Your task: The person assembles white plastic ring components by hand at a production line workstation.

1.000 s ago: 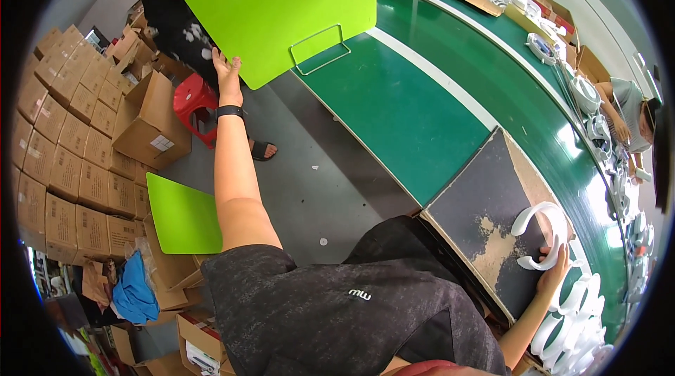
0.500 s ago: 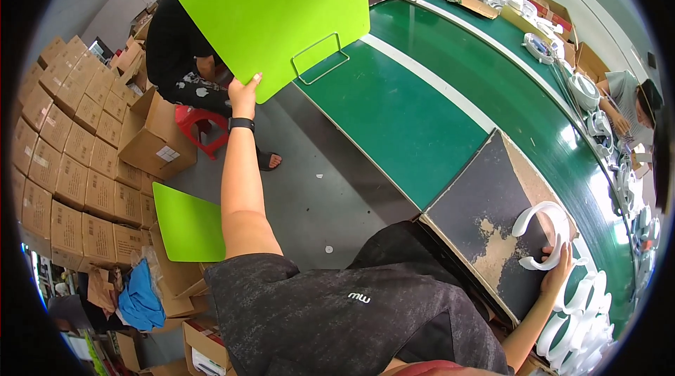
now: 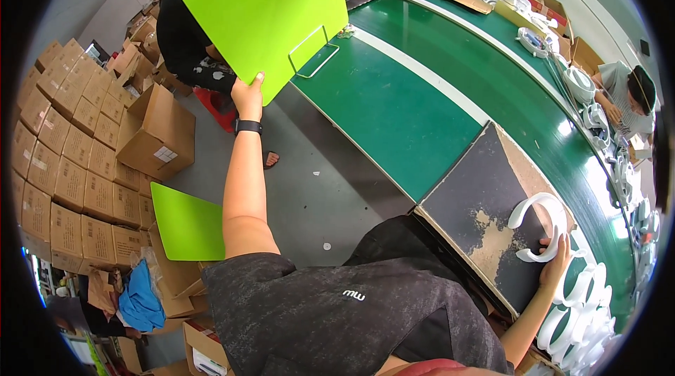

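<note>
Set well apart, the left hand (image 3: 247, 99) pinches the lower edge of the board (image 3: 260, 17), which rises beyond it; the right hand (image 3: 557, 265) clasps the arc (image 3: 558, 218) by its outer curve. Both look light and stiff; smooth faces may slip, so edge grips seem best.

The shirt (image 3: 302, 320) is dark, almost black, with lots of blurry grey spots all over it. A little white mark (image 3: 353, 296) sits on the front. The left sleeve (image 3: 245, 274) is short and leaves most of the arm (image 3: 243, 182) bare. A black band (image 3: 247, 127) goes around it. Plain black cloth (image 3: 383, 239) shows past the shirt. The hands (image 3: 247, 98) are bare.
</note>
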A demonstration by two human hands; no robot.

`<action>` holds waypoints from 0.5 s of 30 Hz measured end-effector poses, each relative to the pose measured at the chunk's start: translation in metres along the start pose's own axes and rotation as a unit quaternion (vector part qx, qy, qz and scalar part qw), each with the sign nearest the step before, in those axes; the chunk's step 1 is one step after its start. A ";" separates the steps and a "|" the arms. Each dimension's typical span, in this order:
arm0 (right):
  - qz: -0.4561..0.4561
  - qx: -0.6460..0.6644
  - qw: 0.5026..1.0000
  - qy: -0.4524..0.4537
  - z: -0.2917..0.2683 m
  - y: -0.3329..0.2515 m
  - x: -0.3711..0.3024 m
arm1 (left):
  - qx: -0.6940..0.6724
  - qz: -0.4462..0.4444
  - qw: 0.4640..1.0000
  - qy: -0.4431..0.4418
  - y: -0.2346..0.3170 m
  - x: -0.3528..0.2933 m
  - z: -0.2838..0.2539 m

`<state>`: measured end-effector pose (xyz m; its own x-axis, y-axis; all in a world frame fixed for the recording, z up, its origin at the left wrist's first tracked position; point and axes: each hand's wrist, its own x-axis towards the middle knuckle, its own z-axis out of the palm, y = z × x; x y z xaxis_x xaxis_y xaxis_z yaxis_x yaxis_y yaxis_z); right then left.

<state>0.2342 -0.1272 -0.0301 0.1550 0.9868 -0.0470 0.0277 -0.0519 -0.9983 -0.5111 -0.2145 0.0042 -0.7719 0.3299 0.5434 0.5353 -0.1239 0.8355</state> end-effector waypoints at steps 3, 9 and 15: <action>-0.009 -0.004 1.000 0.008 0.000 0.002 0.000 | 0.004 0.007 1.000 0.007 -0.006 0.005 0.000; -0.013 -0.005 1.000 0.008 0.001 0.001 0.001 | 0.000 0.015 1.000 -0.001 -0.011 0.009 0.000; -0.010 -0.006 1.000 0.010 0.001 0.000 0.001 | -0.074 -0.023 0.996 -0.050 -0.002 0.006 0.000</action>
<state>0.2337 -0.1257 -0.0303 0.1745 0.9843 -0.0270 0.0422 -0.0348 -0.9985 -0.5166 -0.2127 0.0062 -0.7525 0.4281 0.5005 0.4383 -0.2416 0.8657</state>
